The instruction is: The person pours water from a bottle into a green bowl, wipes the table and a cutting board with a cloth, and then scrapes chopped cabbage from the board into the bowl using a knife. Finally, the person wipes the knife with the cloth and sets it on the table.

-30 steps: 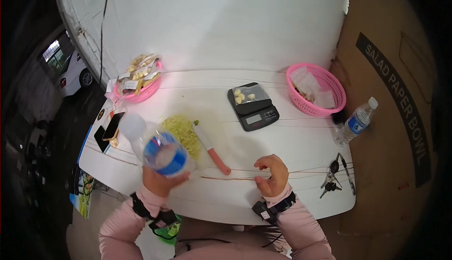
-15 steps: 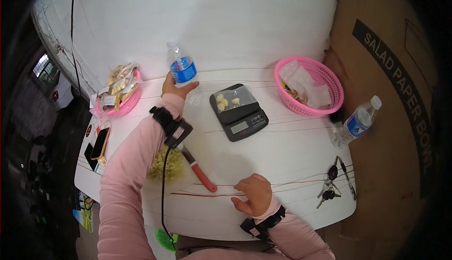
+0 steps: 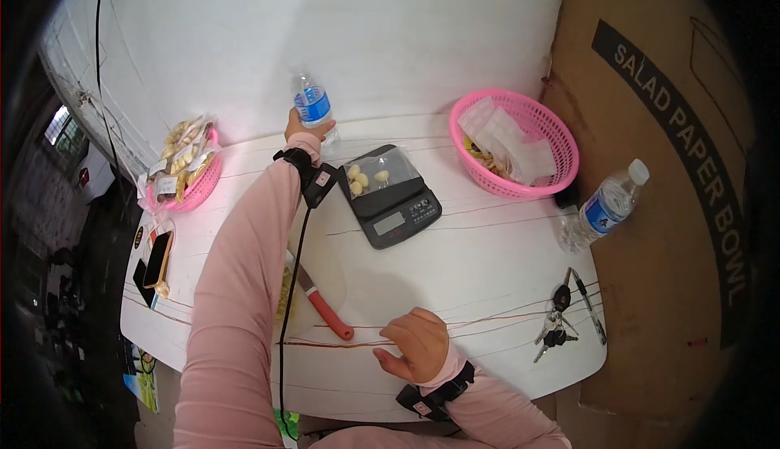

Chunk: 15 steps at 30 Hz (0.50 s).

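Observation:
My left hand (image 3: pixel 308 130) is wrapped around the lower part of a clear plastic water bottle (image 3: pixel 314 106) with a blue label. The bottle is upright near the back wall. A black digital kitchen scale (image 3: pixel 392 220) sits to its right, bearing a clear bag with several pale peeled garlic cloves (image 3: pixel 358 179). My right hand (image 3: pixel 421 343) hovers over the table's front, empty, with thumb and fingers apart. Left of it lies a red-handled knife (image 3: pixel 329 314). My left sleeve partly hides a chopped yellow-green heap (image 3: pixel 284 290) beside the blade.
A pink basket (image 3: pixel 206 182) of bagged goods stands at the left, near two phones (image 3: pixel 157 260). At the right are another pink basket (image 3: pixel 520 189), a second water bottle (image 3: pixel 603 209), keys (image 3: pixel 557 319) and a pen (image 3: pixel 590 307). Cardboard (image 3: pixel 650 286) borders the right side.
My left hand and the bottle have moved farther back and slightly right, closer to the wall. The view has shifted a little. My right hand stays nearly where it was.

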{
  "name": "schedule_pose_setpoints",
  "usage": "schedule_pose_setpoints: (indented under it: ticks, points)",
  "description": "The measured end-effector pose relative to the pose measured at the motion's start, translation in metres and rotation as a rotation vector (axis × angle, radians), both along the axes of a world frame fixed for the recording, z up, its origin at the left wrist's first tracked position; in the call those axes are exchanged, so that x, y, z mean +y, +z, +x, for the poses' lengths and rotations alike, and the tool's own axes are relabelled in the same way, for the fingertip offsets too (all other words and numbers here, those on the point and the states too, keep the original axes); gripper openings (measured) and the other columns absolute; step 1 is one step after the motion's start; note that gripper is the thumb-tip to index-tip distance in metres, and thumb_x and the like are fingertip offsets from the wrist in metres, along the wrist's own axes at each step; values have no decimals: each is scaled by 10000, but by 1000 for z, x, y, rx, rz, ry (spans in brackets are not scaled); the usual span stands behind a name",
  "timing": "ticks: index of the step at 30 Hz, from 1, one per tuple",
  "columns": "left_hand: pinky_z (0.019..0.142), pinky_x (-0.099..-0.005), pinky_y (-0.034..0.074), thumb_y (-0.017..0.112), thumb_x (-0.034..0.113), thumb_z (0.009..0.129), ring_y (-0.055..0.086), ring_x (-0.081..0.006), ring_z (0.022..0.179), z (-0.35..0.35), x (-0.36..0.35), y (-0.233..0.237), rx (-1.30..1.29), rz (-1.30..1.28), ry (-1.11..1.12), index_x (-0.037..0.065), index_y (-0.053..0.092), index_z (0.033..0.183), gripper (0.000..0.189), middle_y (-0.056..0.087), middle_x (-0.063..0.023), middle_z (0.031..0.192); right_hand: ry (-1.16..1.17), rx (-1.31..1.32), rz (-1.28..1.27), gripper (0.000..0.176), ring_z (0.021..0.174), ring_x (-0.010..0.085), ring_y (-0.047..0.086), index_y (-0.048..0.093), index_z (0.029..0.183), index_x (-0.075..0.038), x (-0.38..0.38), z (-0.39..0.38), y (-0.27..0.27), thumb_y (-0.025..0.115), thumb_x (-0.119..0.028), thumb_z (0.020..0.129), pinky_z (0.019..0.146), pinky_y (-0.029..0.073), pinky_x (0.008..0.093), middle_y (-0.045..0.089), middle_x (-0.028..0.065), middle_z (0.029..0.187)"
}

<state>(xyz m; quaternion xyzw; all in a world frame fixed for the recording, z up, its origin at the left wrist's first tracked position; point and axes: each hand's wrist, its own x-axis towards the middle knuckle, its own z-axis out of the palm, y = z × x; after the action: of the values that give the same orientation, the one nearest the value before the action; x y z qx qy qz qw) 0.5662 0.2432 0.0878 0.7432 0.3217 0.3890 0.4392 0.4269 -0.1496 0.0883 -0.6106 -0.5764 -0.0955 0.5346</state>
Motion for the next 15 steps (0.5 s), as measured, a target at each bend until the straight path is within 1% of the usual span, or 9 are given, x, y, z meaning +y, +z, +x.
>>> schedule_pose_setpoints:
  ticks: [2,4,5,7,8,10,12,14,15]
  points:
    - [561,-311,531,840,215,539,624,-195,730,7,9,-5,-20,-13,-5,11,422,1140,759,613,-118,947,0,-6,-1,279,537,266,490,559,829,-18,0,0,2,706,-91,603,513,404,334,563,104,711]
    - [543,-273,519,827,147,588,581,-200,830,8,13,-7,124,-88,34,27,365,1241,809,528,-117,1119,-7,12,-67,253,542,271,482,561,809,-22,-2,0,3,699,-85,607,510,399,336,554,102,696]
    - [543,-273,519,827,147,588,581,-200,830,5,11,-8,125,-89,38,27,365,1241,809,528,-117,1119,-3,13,-67,253,542,271,482,561,809,-22,-3,0,4,699,-85,607,510,399,336,554,102,696]
    - [572,-278,516,802,143,627,580,-195,824,0,4,-9,362,-121,249,11,349,1267,795,515,-125,1141,-12,27,-85,216,546,276,481,562,785,-29,-3,-1,6,687,-72,613,513,394,348,540,101,673]
    - [572,-278,516,802,143,627,580,-195,824,-14,-11,0,364,-123,261,11,349,1267,795,515,-125,1141,0,29,-86,216,546,276,481,562,785,-29,-2,-1,4,687,-72,613,513,394,348,540,101,673]
    - [629,-273,505,745,136,703,580,-179,801,-62,-46,16,182,85,-55,8,416,1241,644,535,-129,1110,-23,-20,-72,234,554,278,479,554,796,-20,0,0,3,701,-120,644,538,384,356,516,96,657]
    - [689,-251,487,690,117,756,570,-158,856,-123,-83,39,73,1,-424,19,531,1130,418,570,-108,1050,12,11,-68,202,559,288,485,550,787,-25,0,-2,5,684,-97,654,544,385,363,523,99,662]
    - [730,-258,473,657,100,774,565,-151,902,-187,-134,65,195,94,-443,35,591,1030,272,599,-77,995,-73,-4,-25,156,560,286,490,545,777,-29,3,-2,-3,655,-63,671,540,382,361,535,102,675]
    - [754,-278,467,660,89,761,564,-164,921,-218,-154,69,203,188,-452,37,595,1011,264,602,-74,989,-88,14,-17,130,557,282,489,543,768,-31,3,-4,-3,636,-42,677,534,378,360,537,103,672]
